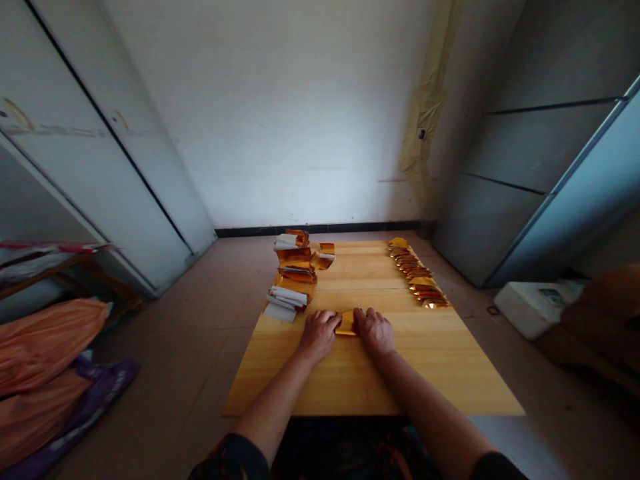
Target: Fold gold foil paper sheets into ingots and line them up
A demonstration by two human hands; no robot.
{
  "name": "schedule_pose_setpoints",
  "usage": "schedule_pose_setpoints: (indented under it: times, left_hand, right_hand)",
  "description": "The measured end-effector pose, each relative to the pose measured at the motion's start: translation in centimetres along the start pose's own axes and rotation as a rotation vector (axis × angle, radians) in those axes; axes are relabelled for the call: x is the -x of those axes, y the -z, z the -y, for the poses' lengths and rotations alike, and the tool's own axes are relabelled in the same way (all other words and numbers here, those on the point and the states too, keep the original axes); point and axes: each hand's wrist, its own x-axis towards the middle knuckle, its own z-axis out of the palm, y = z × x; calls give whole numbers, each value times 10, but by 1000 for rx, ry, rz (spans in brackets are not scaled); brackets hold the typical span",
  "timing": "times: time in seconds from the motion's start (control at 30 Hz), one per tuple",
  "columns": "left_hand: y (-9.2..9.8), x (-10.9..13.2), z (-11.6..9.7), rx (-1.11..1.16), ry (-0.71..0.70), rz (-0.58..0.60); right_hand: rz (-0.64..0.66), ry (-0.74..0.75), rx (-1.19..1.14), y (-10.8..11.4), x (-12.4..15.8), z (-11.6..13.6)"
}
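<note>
Both hands rest on a low wooden table, close together near its middle. My left hand and my right hand have their fingers curled onto a small piece of gold foil paper lying between them. The paper lies flat against the tabletop and is mostly covered by the fingers. A loose stack of gold and white foil sheets stands just beyond my left hand. A row of several folded gold pieces runs along the table's far right side.
A white cabinet stands at the left, grey cabinets at the right. Orange and purple bags lie on the floor at the left. A white box sits on the floor at the right. The white wall is behind the table.
</note>
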Motion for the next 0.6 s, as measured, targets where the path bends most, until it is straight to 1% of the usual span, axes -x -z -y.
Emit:
schedule_pose_setpoints:
  times: [0.27, 0.6]
  left_hand:
    - [2, -1, -3, -34, 13, 27]
    - [6, 0, -7, -107, -2, 46]
  right_hand:
    - [46, 15, -1, 3, 0, -1]
    - [47, 36, 19, 2, -1, -3]
